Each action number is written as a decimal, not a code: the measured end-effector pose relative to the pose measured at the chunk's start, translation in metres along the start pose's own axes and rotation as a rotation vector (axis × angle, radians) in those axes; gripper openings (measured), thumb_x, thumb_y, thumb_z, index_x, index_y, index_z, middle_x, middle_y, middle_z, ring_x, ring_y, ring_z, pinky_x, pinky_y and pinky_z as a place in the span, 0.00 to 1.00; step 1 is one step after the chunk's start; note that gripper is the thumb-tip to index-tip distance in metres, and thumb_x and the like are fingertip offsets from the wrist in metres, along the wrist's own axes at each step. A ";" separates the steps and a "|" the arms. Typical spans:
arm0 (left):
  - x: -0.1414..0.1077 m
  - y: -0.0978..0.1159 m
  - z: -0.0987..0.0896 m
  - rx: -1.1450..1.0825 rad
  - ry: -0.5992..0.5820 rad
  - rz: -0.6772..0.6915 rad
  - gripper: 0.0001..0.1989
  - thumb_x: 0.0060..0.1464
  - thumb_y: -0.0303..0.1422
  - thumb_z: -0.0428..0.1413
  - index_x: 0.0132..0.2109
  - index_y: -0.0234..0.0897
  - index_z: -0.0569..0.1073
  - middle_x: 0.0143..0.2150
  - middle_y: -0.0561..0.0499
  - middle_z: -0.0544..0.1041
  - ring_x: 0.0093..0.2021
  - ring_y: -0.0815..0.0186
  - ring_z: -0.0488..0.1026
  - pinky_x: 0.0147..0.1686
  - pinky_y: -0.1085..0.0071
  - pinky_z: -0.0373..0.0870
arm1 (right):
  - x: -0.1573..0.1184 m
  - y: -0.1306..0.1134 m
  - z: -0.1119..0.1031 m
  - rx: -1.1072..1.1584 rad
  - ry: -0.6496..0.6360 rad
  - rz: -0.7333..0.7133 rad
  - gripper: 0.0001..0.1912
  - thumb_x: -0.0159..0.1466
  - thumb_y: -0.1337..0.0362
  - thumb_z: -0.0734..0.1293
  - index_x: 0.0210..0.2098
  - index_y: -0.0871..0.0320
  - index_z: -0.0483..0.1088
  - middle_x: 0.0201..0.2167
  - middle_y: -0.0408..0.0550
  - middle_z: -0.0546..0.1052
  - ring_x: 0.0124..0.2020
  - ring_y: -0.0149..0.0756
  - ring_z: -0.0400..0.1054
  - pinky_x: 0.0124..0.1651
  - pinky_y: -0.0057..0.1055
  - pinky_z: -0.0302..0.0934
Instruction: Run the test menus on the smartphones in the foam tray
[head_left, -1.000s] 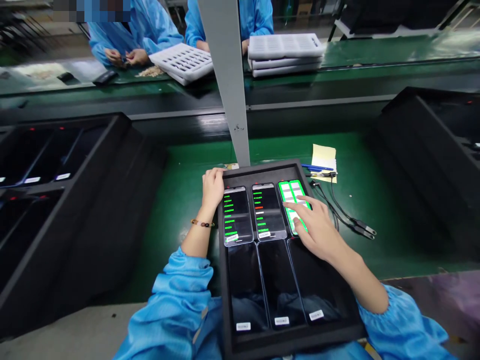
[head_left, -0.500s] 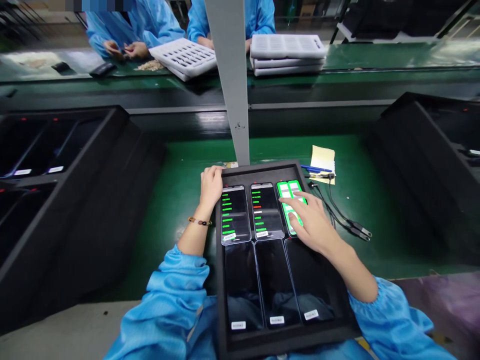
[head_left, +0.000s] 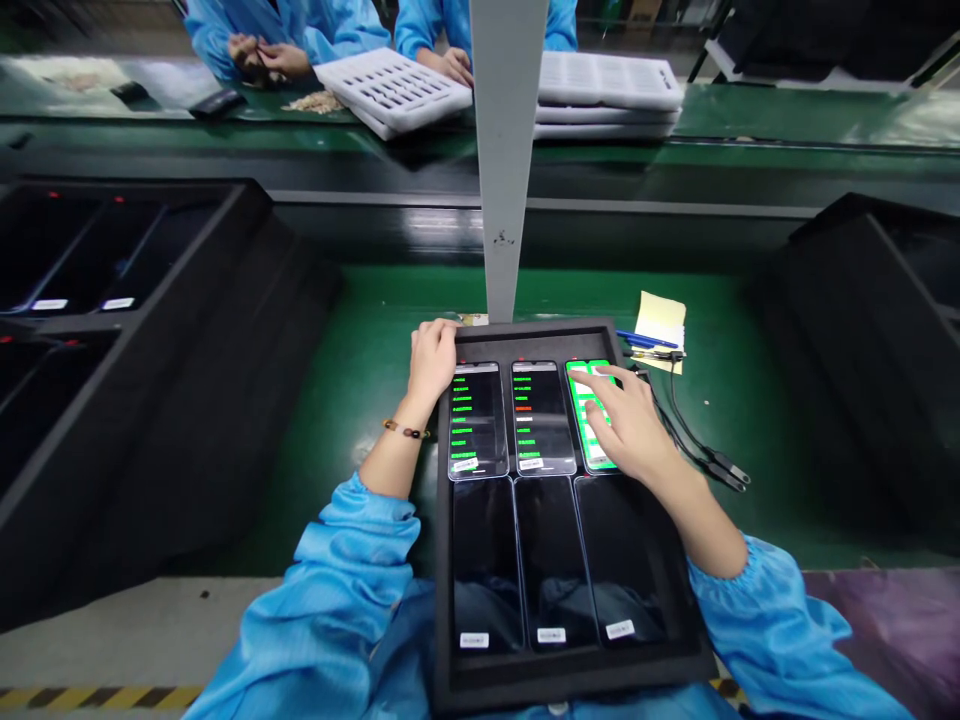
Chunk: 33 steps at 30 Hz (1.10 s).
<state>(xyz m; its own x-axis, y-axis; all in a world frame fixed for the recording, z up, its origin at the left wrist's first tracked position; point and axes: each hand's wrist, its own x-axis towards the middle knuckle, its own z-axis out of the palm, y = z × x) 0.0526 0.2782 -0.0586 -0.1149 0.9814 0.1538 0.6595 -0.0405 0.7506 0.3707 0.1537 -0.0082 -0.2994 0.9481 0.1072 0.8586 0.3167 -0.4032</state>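
A black foam tray [head_left: 577,678] in front of me holds several smartphones in two rows. My left hand [head_left: 433,355] is closed over its upper left corner. Lit test lists with green text show on the upper left phone [head_left: 480,425] and the upper middle phone [head_left: 544,420]; the middle one also has a red line. A bright green screen with white blocks glows on the upper right phone [head_left: 581,410]. Over that phone hovers or rests my right hand [head_left: 634,420], fingers spread, partly covering it. Dark screens fill the lower row, such as the lower middle phone [head_left: 553,560].
Black trays with phones [head_left: 75,245] are stacked at left; another black stack [head_left: 862,350] stands at right. A grey post [head_left: 506,180] rises behind my tray. Cables [head_left: 697,455], pens [head_left: 645,340] and a yellow notepad [head_left: 664,320] lie right. Across the line, co-workers sit by white trays [head_left: 405,85].
My right hand's fingertips have moved to the upper part of the green-screened phone. My left hand stays on the tray's corner. The whole view has shifted slightly.
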 end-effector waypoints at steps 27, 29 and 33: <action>-0.004 -0.001 -0.010 -0.099 -0.044 0.005 0.17 0.72 0.41 0.48 0.51 0.44 0.80 0.56 0.48 0.83 0.61 0.51 0.74 0.68 0.50 0.66 | -0.032 0.036 0.006 0.421 0.416 0.088 0.20 0.79 0.56 0.58 0.58 0.48 0.79 0.55 0.48 0.84 0.67 0.50 0.70 0.72 0.57 0.60; -0.011 -0.007 -0.023 -0.147 -0.160 0.036 0.19 0.69 0.44 0.54 0.61 0.46 0.78 0.63 0.49 0.81 0.65 0.51 0.73 0.69 0.50 0.67 | -0.033 0.037 0.005 0.415 0.385 0.043 0.21 0.79 0.56 0.57 0.54 0.49 0.81 0.55 0.48 0.84 0.66 0.49 0.70 0.71 0.56 0.61; -0.029 -0.016 -0.052 -0.252 -0.472 0.140 0.42 0.62 0.50 0.64 0.77 0.52 0.59 0.82 0.49 0.56 0.80 0.46 0.56 0.78 0.46 0.56 | -0.031 0.040 0.007 0.385 0.314 0.028 0.22 0.80 0.55 0.56 0.55 0.48 0.81 0.55 0.47 0.84 0.66 0.49 0.70 0.72 0.57 0.59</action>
<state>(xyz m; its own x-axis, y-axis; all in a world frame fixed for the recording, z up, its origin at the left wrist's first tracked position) 0.0065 0.2410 -0.0418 0.3451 0.9386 0.0022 0.4398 -0.1638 0.8830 0.4114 0.1363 -0.0340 -0.0879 0.9376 0.3364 0.6310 0.3137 -0.7095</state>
